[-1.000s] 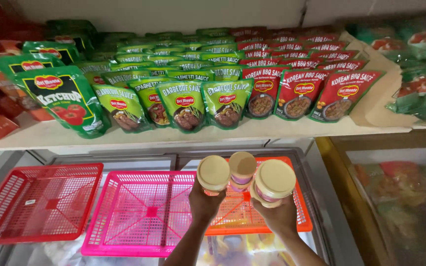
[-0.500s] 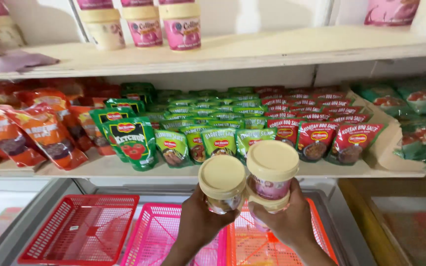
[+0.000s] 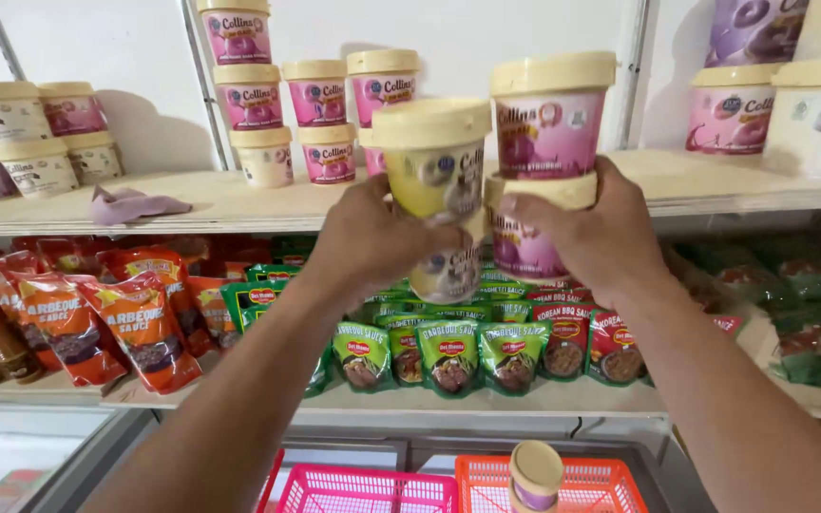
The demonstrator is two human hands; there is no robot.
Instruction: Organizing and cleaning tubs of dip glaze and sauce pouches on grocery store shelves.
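My left hand point(image 3: 372, 237) grips a stack of two cream-lidded tubs: a yellow-labelled tub point(image 3: 434, 157) on top and another tub point(image 3: 448, 274) under it. Touching it on the right, my right hand point(image 3: 591, 228) holds a second stack, a pink-labelled tub point(image 3: 550, 119) above a lower pink tub point(image 3: 523, 249). Both stacks are raised upright in front of the wooden upper shelf point(image 3: 239, 204), level with the small pink and cream tubs point(image 3: 320, 104) that stand stacked on it.
A purple cloth point(image 3: 130, 204) lies on the upper shelf, and large tubs point(image 3: 781, 104) stand at its right. Green sauce pouches point(image 3: 448, 351) and orange pouches point(image 3: 135, 323) fill the lower shelf. Below are a pink basket point(image 3: 363, 489) and an orange basket point(image 3: 601, 484), with one tub point(image 3: 536, 472).
Both hands have risen with the tubs from just above the baskets to the level of the upper shelf. The view has tilted up with them.
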